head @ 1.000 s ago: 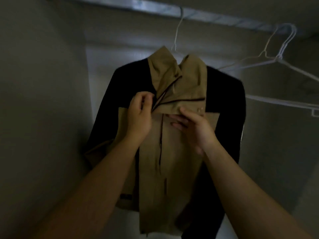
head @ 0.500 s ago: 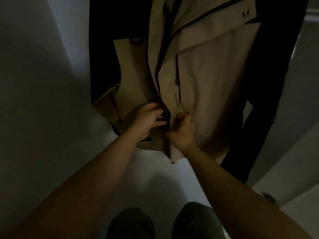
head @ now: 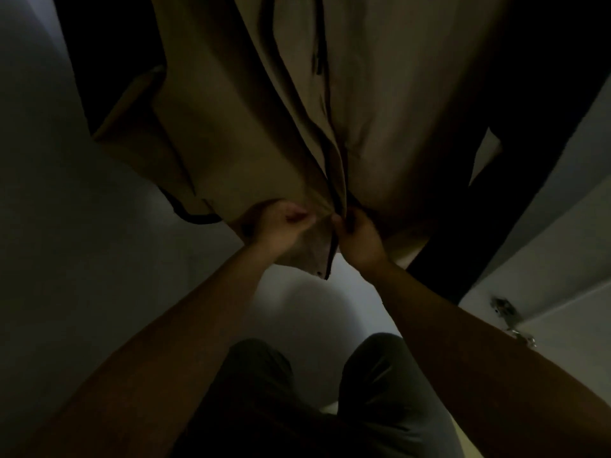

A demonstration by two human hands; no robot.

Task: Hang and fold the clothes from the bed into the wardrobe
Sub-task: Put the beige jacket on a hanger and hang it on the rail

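Tan-and-black jacket [head: 251, 127] hangs in dim wardrobe. Left hand [head: 281, 226] pinches left front hem edge; right hand [head: 358, 236] grips right edge at zipper bottom, edges touching.

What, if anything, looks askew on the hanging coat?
Nothing looks damaged. The tan coat hangs with its front edges parted at the hem. The left hand and right hand grip those two edges, and one corner dangles below them. A dark loop sticks out under the hem on the left.

One tan jacket [head: 251, 127], two hands, left hand [head: 277, 228] and right hand [head: 362, 241], one hinge [head: 510, 320]
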